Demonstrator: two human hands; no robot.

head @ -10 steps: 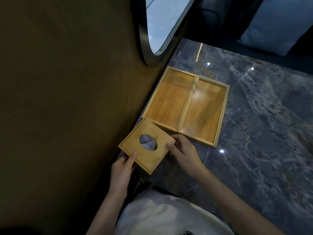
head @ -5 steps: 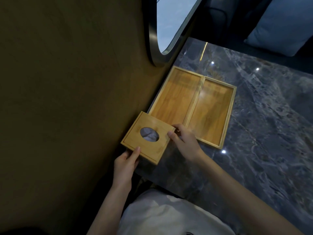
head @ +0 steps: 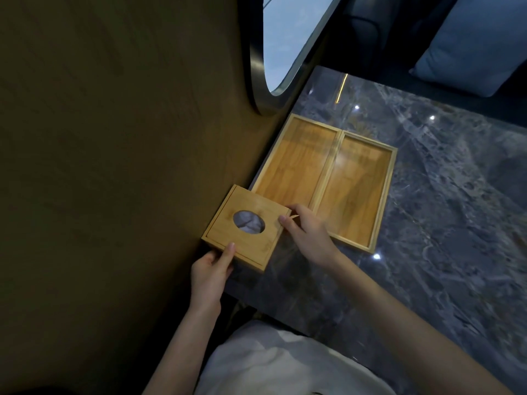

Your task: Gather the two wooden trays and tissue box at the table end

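On the left, against the wall (head: pixel 114 166), my left hand (head: pixel 209 276) grips the near edge of the box (head: pixel 246 226), one of its fingers (head: pixel 228 250) laid on the lid and the thumb at the side. The box sits at the near corner of the table (head: pixel 442 223), its far edge touching or just over the left tray (head: pixel 296 163). I judge it rigid bamboo, light, with smooth faces likely to slide on the polished stone, so opposite side walls are the place to hold, not the lid with its oval hole. My right hand (head: pixel 309 238) pinches the box's right corner, fingers closed on it. Further right, the right tray (head: pixel 356 189) lies flush beside the first; both look stiff and shallow, best taken by their rims.
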